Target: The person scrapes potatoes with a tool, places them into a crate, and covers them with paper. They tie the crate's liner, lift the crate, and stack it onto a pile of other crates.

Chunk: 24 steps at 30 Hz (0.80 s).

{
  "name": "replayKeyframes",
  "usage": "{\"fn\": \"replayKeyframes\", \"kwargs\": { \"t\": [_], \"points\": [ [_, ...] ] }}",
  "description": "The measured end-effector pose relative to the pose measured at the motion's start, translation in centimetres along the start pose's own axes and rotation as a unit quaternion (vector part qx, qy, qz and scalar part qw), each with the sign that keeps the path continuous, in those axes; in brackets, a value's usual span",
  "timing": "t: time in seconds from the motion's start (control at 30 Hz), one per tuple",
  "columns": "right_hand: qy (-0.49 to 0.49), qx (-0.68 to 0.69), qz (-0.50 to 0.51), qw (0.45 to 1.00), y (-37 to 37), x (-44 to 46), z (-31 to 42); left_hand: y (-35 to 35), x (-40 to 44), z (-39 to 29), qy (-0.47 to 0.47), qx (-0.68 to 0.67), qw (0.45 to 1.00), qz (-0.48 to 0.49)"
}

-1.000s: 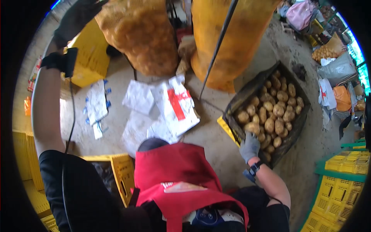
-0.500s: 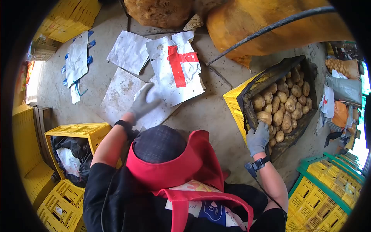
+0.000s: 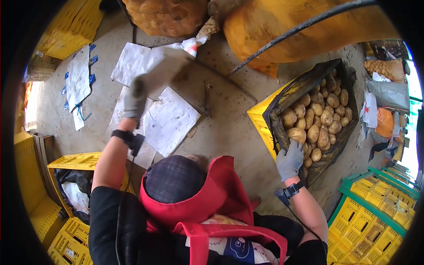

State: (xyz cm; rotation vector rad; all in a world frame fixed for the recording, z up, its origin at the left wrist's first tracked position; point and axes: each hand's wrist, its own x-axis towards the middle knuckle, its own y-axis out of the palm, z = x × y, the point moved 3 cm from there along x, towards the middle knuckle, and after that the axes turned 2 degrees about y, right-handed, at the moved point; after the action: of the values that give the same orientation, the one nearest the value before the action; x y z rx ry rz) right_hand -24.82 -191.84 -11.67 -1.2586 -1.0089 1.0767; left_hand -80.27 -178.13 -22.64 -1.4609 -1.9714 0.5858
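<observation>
My left hand point(image 3: 134, 99), in a grey glove, is closed on the edge of a white sheet point(image 3: 170, 66) with a red mark. The raised sheet is smeared by motion, its far end near the mesh sack. Below it, more white sheets point(image 3: 170, 121) lie on the floor, stained with dirt. My right hand point(image 3: 290, 161), also gloved, rests at the near corner of a yellow crate point(image 3: 261, 119) lined with black plastic point(image 3: 309, 81) and filled with potatoes point(image 3: 320, 117). Its fingers are extended, with the tips against a potato point(image 3: 296, 134); the undersides of the fingers are hidden.
A mesh sack of potatoes point(image 3: 168, 15) and a large orange sack point(image 3: 291, 33) stand ahead, with a dark bar point(image 3: 300, 33) across the latter. Yellow crates point(image 3: 70, 240) stand at left; more sit in a green frame point(image 3: 375, 212) at right. Another white sheet point(image 3: 79, 79) lies far left.
My left hand has taken hold of the red-marked sheet and lifted it up and away to the left, uncovering floor and another sheet. My right hand stays at the crate.
</observation>
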Motion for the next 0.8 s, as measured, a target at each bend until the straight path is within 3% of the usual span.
{"fn": "replayKeyframes", "kwargs": {
  "t": [0.03,0.1,0.13,0.17,0.27,0.4,0.43,0.47,0.53,0.57,0.6,0.67,0.73,0.8],
  "points": [
    [0.001,0.002,0.002,1.000,0.1,0.0,-0.1,-2.5,0.7,2.2,0.000,0.003,1.000,0.004],
    [-0.005,0.003,0.000,1.000,0.1,-0.1,-0.2,-10.2,1.6,6.5,-0.148,-0.123,0.947,-0.258],
    [-0.011,0.003,-0.006,1.000,0.1,0.0,-0.2,-13.7,1.5,9.3,-0.186,-0.074,0.940,-0.276],
    [-0.002,-0.013,0.010,1.000,0.2,-0.1,-0.3,-15.4,1.1,11.6,-0.232,-0.178,0.890,-0.349],
    [-0.012,-0.001,0.000,1.000,0.4,-0.1,-0.4,-18.1,-1.6,17.6,-0.299,-0.215,0.856,-0.363],
    [-0.010,0.005,0.006,1.000,1.0,-0.1,-1.1,-11.4,-4.8,21.0,-0.471,-0.519,0.679,-0.220],
    [-0.011,0.006,0.008,1.000,1.1,-0.2,-0.9,-9.1,-5.1,16.0,-0.515,-0.456,0.701,-0.188],
    [-0.013,0.009,0.006,1.000,0.8,-0.2,-0.8,-6.9,-5.4,16.7,-0.526,-0.394,0.748,-0.095],
    [-0.019,0.012,0.004,1.000,0.3,0.0,-0.4,-3.5,-5.1,12.3,-0.487,-0.292,0.822,-0.050],
    [-0.013,0.007,0.005,1.000,0.1,0.0,-0.1,-1.9,-4.2,11.4,-0.442,-0.207,0.873,0.002],
    [-0.007,0.002,0.006,1.000,0.1,-0.1,0.1,0.3,-3.6,14.0,-0.304,-0.042,0.952,-0.016],
    [-0.009,-0.002,0.005,1.000,0.3,-0.1,0.1,1.0,-1.1,7.6,-0.214,0.158,0.962,0.061],
    [-0.010,-0.010,0.001,1.000,0.2,0.0,0.2,3.3,0.1,6.7,-0.197,0.315,0.925,0.078],
    [0.000,-0.005,0.014,1.000,-0.1,0.1,0.7,3.4,1.9,4.6,-0.232,0.325,0.907,0.134]
  ]
}}
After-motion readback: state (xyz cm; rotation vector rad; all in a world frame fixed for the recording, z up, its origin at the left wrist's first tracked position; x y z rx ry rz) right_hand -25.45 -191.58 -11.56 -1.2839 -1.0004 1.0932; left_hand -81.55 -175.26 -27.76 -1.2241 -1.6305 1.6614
